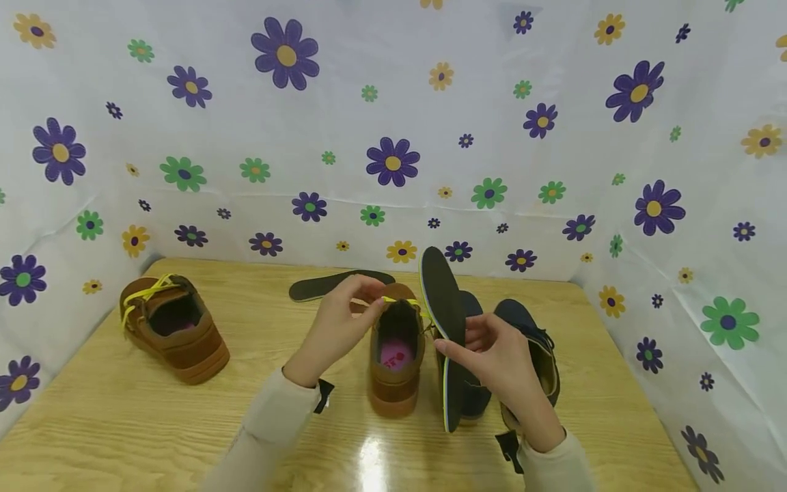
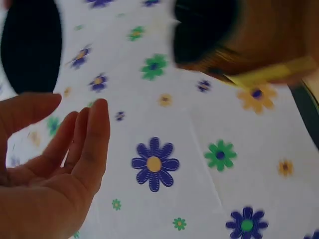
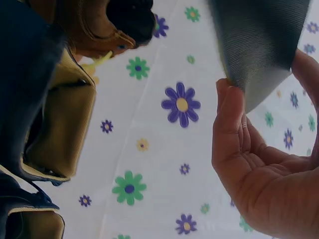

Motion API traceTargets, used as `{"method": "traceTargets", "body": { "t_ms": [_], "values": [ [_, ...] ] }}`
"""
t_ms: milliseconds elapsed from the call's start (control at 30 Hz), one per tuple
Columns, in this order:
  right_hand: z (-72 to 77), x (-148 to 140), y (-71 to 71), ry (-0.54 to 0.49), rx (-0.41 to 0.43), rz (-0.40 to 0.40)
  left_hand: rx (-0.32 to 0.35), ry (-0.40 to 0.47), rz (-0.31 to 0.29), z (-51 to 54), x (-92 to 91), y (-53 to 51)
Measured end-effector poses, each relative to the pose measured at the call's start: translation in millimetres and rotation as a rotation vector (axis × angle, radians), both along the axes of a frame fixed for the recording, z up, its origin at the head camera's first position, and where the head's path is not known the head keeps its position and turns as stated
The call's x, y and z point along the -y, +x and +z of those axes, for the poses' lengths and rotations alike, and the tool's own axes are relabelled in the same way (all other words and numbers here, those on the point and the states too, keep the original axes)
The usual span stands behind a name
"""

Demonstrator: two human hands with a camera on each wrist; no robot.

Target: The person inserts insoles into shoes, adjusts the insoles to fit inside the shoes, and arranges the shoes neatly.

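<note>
In the head view, my right hand (image 1: 501, 352) pinches a dark insole (image 1: 441, 294) with a pale, coloured edge between thumb and fingers, holding it upright on its side. Just left of it stands a brown shoe (image 1: 393, 395) with yellow laces and a pink inner sole, its heel towards me. My left hand (image 1: 338, 321) is beside that shoe's tongue and laces, fingers bent loosely. The left wrist view shows the left hand (image 2: 60, 164) with a gap between thumb and fingers and nothing in it. The right wrist view shows the insole (image 3: 261, 45) between the right fingertips.
A second brown shoe (image 1: 199, 352) stands at the table's left. Another dark insole (image 1: 313, 289) lies behind my left hand. Two navy shoes, one partly behind the held insole (image 1: 472, 301) and one farther right (image 1: 513, 313), stand on the wooden table (image 1: 123, 424). Flowered cloth (image 1: 344, 137) surrounds it.
</note>
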State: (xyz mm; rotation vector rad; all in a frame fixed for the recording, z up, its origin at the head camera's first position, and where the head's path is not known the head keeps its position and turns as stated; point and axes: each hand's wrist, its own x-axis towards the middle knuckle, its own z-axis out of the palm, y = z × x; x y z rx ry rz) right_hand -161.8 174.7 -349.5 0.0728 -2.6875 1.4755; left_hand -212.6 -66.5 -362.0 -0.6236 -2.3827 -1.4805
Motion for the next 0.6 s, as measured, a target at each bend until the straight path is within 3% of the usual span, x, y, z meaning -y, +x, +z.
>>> {"method": "traceTargets", "body": {
  "t_ms": [167,300,433,600],
  "values": [
    [-1.7,3.4,-0.2,0.103,0.099,0.055,-0.193,-0.373,0.041,-15.5,-7.4,-27.5],
    [-3.3,7.4,0.2,0.188,0.129,0.082,-0.182,-0.567,0.032,-21.8,-13.0,-43.9],
    [-4.4,11.5,2.0,0.258,0.151,0.120,-0.143,-0.692,0.014,-24.9,-19.3,-52.8],
    [-5.9,22.2,4.5,0.309,0.126,0.205,-0.161,-0.722,0.021,-26.4,-23.6,-55.2]
  ]
}}
